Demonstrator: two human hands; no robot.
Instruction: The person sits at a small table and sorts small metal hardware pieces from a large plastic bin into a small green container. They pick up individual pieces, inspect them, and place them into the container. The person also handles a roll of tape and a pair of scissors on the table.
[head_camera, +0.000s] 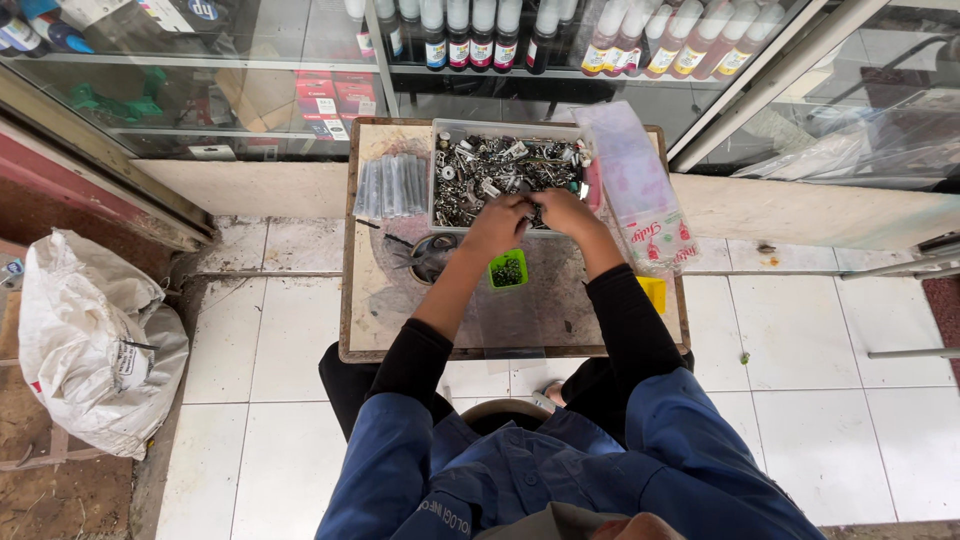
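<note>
The person sits at a small wooden desk (365, 330) on a white tiled floor (800, 400), wearing a blue garment over black sleeves. Both forearms extend forward across the desk.

A small green cup (508, 270) stands on the desk between the forearms, just below the hands, with dark small parts inside. A yellow item (653, 292) lies beside the right forearm, partly hidden. A dark round object (432, 256) sits left of the left wrist.

The left hand (497, 222) and the right hand (562, 212) meet at the near edge of a clear plastic tray (440, 160) filled with mixed metal parts (500, 165). Both have their fingers curled and pinched together over the parts; what each grips is too small to tell.

A bundle of clear tubes (392, 186) lies left of the tray. A plastic bag with pink print (640, 190) rests along the tray's right side.

Beyond the desk stands a glass cabinet holding rows of bottles (470, 35). A white sack (90, 340) lies on the floor far left.
</note>
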